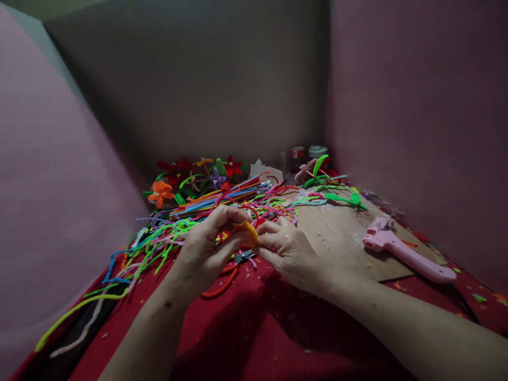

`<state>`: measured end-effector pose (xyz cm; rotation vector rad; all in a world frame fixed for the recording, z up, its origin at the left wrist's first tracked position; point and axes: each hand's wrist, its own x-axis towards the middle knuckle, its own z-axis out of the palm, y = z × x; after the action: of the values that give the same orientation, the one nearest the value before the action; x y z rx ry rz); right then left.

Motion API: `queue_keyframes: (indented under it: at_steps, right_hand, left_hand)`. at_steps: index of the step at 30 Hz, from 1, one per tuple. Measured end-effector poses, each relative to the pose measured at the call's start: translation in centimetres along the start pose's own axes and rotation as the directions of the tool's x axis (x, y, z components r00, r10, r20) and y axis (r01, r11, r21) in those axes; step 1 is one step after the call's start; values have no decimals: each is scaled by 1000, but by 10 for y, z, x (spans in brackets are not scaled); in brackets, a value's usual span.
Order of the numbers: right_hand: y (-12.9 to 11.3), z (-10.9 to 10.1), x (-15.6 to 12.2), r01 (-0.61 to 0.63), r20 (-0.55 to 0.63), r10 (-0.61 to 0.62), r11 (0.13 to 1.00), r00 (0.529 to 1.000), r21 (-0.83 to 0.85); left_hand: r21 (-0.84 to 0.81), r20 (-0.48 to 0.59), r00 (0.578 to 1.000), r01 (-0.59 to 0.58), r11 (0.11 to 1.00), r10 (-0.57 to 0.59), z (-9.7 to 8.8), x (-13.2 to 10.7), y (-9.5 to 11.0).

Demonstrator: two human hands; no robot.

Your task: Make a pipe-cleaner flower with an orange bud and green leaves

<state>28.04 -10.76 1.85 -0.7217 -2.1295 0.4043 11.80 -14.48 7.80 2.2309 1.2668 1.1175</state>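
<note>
Between my two hands is a yellow-orange fuzzy piece (pixel 248 232), which looks like pipe cleaner bent into a petal-like shape. My left hand (pixel 212 238) pinches it from the left, with the thumb below and the fingers curled above. On the other side, the fingertips of my right hand (pixel 288 246) close on its right edge. Just below the hands, a pair of scissors (pixel 220 286) with red handles and dark blades lies on the red cloth (pixel 234 338); the fingers partly cover it. Loose colourful pipe cleaners (pixel 166 238) spread behind and left of my left hand.
A pink tool like a glue gun (pixel 413 259) rests on a cardboard sheet (pixel 333 238) at the right. Pipe-cleaner flowers, including an orange one (pixel 161 193), lie at the back left. Jars, one with a pale green lid (pixel 317 151), stand by the back wall. Pink panels flank both sides.
</note>
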Motion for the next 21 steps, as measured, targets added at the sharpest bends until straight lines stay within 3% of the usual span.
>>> queue_keyframes:
  at_steps: [4, 12, 14, 18, 21]
  right_hand:
    - [1, 0, 1, 2, 28, -3, 1000, 1000, 29]
    - [1, 1, 3, 19, 104, -39, 983, 994, 184]
    - [0, 1, 4, 8, 108, -31, 978, 994, 206]
    - [0, 1, 4, -16, 93, -2, 982, 996, 189]
    - [2, 2, 4, 1, 80, -14, 987, 997, 160]
  left_hand:
    - [-17, -1, 999, -37, 999, 37, 0, 1, -2]
    - [17, 106, 978, -181, 983, 178, -13, 7, -12]
    - [27, 61, 985, -162, 986, 161, -10, 6, -11]
    - [49, -128, 982, -137, 989, 142, -4, 2, -7]
    - [74, -84, 980, -172, 982, 178, -4, 1, -6]
